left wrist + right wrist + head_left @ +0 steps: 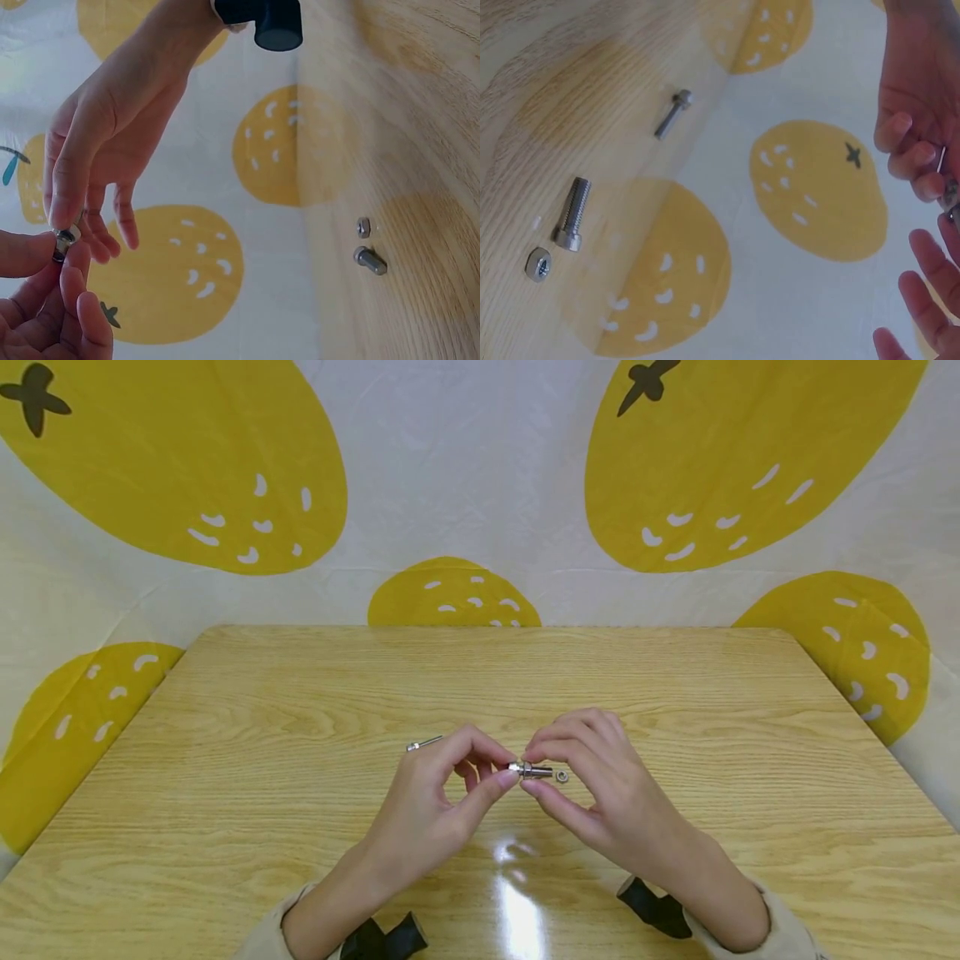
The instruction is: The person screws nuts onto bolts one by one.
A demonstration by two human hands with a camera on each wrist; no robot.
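Observation:
My left hand (pixel 431 814) and right hand (pixel 611 789) meet fingertip to fingertip over the table. Between them is a small shiny bolt (pixel 514 767), pinched by the left thumb and index finger. The right thumb and fingers close on its other end. In the right wrist view, a thin bright shaft (pixel 941 157) shows at the left fingers; fingertips hide much of the bolt. Beneath the hands, a thick socket-head bolt (pixel 574 210) lies on the table with a loose nut (pixel 538 265) beside its head.
A thinner bolt (pixel 425 743) lies on the wooden table (pixel 300 718) just beyond my left hand, with a wider piece at one end. A white cloth (pixel 465 460) with yellow fruit shapes hangs behind the table. Black straps (pixel 656 908) with stubby parts sit at both wrists.

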